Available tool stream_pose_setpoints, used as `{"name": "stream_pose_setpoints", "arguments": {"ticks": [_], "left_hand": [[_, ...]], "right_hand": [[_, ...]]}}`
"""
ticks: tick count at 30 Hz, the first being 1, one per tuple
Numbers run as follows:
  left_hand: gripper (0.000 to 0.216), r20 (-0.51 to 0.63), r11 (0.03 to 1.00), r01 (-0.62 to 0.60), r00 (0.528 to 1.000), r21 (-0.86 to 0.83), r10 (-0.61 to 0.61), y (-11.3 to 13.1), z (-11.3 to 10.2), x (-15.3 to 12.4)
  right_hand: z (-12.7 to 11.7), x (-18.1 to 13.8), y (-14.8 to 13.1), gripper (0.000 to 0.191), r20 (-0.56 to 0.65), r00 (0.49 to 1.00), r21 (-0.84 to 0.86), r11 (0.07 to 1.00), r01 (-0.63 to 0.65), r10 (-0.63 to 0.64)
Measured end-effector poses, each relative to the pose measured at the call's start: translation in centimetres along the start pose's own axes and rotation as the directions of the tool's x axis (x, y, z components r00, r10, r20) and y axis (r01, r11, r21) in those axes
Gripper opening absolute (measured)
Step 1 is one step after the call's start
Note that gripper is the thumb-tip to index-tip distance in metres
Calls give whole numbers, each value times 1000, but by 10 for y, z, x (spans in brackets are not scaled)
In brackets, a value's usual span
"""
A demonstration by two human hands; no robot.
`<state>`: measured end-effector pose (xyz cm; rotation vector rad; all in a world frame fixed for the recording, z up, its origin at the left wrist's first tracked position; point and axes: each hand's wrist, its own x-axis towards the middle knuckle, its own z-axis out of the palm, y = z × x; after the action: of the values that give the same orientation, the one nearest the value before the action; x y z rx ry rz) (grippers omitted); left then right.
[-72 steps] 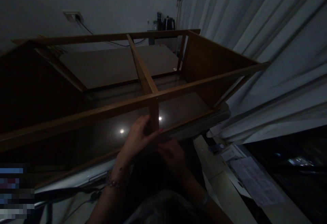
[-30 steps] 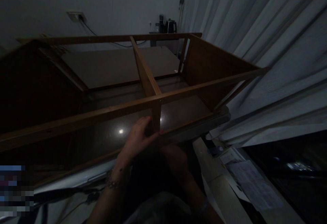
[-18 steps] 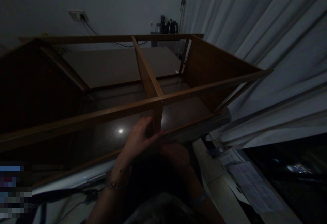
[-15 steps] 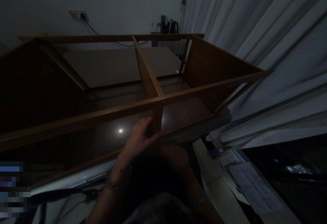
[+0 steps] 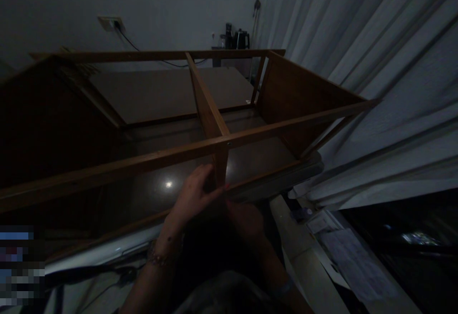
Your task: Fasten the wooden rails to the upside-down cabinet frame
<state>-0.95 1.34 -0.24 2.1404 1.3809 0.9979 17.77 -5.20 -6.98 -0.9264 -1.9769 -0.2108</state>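
A wooden cabinet frame (image 5: 150, 157) lies across a flat grey-brown surface, with a divider board (image 5: 207, 99) standing in its middle. Around the divider's near edge, below the front rail, my left hand (image 5: 195, 190) is closed, its fingers on the left side and its thumb in front. My right hand (image 5: 246, 218) is just below and to the right, in deep shadow, its fingers curled near the divider's lower end. What those fingers hold, if anything, cannot be made out. A small screw hole or fitting (image 5: 229, 144) shows on the rail above.
A long curtain (image 5: 358, 42) hangs close on the right. Papers (image 5: 354, 261) lie at lower right. Against the back wall are a black kettle (image 5: 242, 39) and a wall socket (image 5: 110, 24) with a plugged-in cable. Cables (image 5: 121, 273) run at lower left.
My right hand has shifted slightly, its wrist turning a little. My left hand stays on the divider, and the frame has not visibly moved.
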Motion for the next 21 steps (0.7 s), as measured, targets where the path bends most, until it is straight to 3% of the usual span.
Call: {"name": "stream_pose_setpoints", "arguments": {"ticks": [6, 12, 21], "left_hand": [[35, 21, 1000, 25, 999, 12, -25, 4, -1, 0], [40, 6, 1000, 15, 1000, -4, -15, 0, 1, -1], [40, 9, 1000, 22, 1000, 0, -22, 1, 0, 0]], "right_hand": [[-8, 3, -7, 28, 19, 993, -35, 993, -114, 115], [-12, 4, -18, 25, 82, 935, -19, 938, -346, 346], [-4, 4, -25, 22, 84, 840, 244, 807, -538, 536]]}}
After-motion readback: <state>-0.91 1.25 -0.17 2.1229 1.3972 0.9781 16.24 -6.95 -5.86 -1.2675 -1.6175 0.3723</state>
